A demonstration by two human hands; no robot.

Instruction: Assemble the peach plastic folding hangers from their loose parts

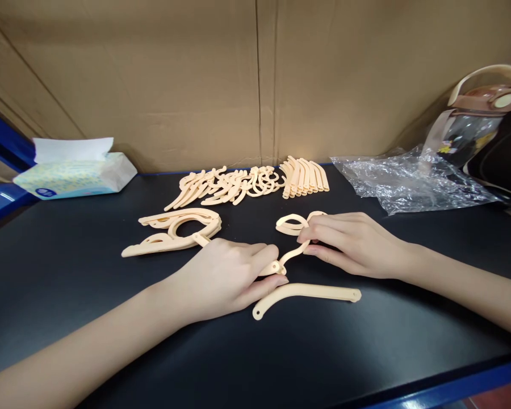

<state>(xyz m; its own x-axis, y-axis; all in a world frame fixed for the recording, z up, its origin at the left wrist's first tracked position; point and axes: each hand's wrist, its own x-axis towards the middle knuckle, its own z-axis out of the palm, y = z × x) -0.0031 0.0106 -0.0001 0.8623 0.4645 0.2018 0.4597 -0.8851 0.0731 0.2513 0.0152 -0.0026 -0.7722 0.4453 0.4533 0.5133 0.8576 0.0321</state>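
Note:
My left hand (227,275) is closed around a cream plastic arm piece, pinching its end near the table's middle. My right hand (351,241) pinches the cream hook piece (296,224), whose curved stem meets the left hand's piece at a joint (276,267). A loose curved cream arm (306,295) lies on the black table (111,318) just in front of both hands. A small stack of joined cream hanger pieces (174,233) lies left of my left hand.
Rows of cream hooks (230,184) and curved arms (306,176) lie at the back by the cardboard wall. A tissue pack (74,173) sits back left. Crumpled clear plastic bag (409,182) and a water bottle (472,122) lie back right.

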